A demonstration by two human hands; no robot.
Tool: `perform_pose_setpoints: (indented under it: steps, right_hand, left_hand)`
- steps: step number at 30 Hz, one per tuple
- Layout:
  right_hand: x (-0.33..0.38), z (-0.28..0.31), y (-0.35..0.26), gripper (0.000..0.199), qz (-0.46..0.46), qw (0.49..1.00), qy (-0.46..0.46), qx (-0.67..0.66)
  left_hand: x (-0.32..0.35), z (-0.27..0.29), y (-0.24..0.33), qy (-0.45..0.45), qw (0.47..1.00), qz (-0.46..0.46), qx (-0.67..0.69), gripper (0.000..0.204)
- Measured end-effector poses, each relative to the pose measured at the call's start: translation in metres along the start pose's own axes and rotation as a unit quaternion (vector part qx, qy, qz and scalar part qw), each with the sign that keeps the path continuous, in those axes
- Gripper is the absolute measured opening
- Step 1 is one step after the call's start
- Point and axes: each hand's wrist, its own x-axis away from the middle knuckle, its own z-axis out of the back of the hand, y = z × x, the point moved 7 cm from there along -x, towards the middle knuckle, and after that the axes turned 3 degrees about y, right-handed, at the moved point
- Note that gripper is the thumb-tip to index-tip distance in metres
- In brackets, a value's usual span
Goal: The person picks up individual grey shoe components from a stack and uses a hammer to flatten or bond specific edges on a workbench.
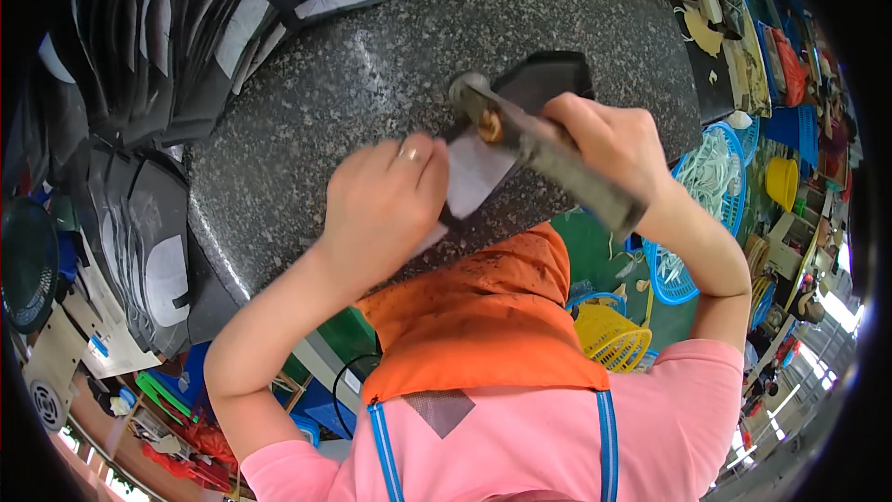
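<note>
My right hand [609,144] is closed round a hammer, its handle mostly hidden by my fingers. The long worn metal hammer head [557,158] hangs over the stone worktop [372,84] and is slightly blurred. Beneath it lies a flat black piece [548,79] bearing a white patch [474,175]. My left hand [386,195], fingers curled in and a ring on one of them, grips the near left part of that black piece. What exactly lies under its fingertips is hidden.
Stacks of black pieces with white patches [246,28] cover the worktop's far left; more pieces [153,242] sit at its left side. Right of the worktop stands a blue basket of pale strips [676,288]. A yellow basket [613,339] is below, near my orange apron [483,316].
</note>
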Motion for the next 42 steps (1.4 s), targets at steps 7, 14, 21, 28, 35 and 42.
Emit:
perform_pose_setpoints:
  steps: [7,14,21,28,35,42]
  right_hand:
    - [-0.008,0.007,0.012,0.017,-0.066,0.998,0.004,0.009]
    - [-0.011,0.0,0.002,0.015,-0.03,0.998,-0.059,0.002]
    - [-0.013,-0.012,-0.004,0.018,-0.053,0.992,-0.092,-0.069]
    - [-0.035,-0.009,-0.024,0.014,-0.033,0.991,-0.124,-0.044]
    - [-0.039,-0.024,-0.039,0.02,-0.018,0.987,-0.144,-0.068]
    - [-0.036,-0.031,-0.072,0.025,0.054,0.988,-0.141,0.017]
  left_hand:
    - [-0.023,-0.009,-0.015,-0.004,0.997,-0.082,-0.009,0.019]
    - [-0.006,-0.004,-0.009,0.045,0.994,-0.092,-0.038,0.019]
    - [0.003,0.004,-0.031,-0.004,0.999,0.0,0.046,0.021]
    - [0.026,0.011,-0.042,0.009,0.989,0.082,0.124,0.023]
    - [0.043,0.016,-0.055,-0.007,0.981,0.097,0.171,0.018]
    - [0.064,0.029,-0.061,-0.008,0.98,0.099,0.174,0.017]
